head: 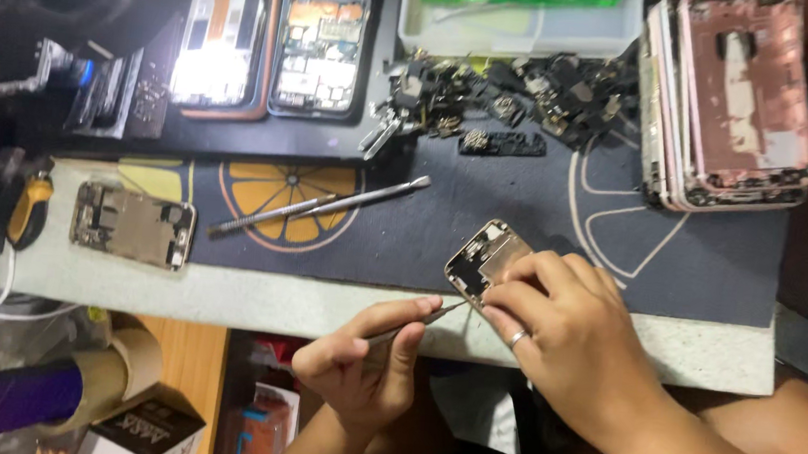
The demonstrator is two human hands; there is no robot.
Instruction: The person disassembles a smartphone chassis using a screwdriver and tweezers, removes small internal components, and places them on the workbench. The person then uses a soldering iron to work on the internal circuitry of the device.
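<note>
Here my right hand is clamped over the gold phone housing, fingers curled along its near edge, pinning it at the front lip of the dark work mat. My left hand is closed around a thin metal pick, pinched between thumb and forefinger, its tip touching the housing's near corner just beside my right fingertips.

To do this well, I judge the pick should stay low and nearly flat, so it slides along the seam instead of digging in, and my right hand should press down hard enough that the housing cannot skid off the mat's edge. The tip sits close to my own fingers, so a slip could jab them; small, controlled pushes seem safer than one strong lever.

Left of the housing, on the mat's orange-slice print, lie two long metal spudgers, and farther left a second stripped phone frame. Beyond the housing, toward the back of the mat, is a heap of small dark parts, and to its right a stack of pink phone backs.
</note>
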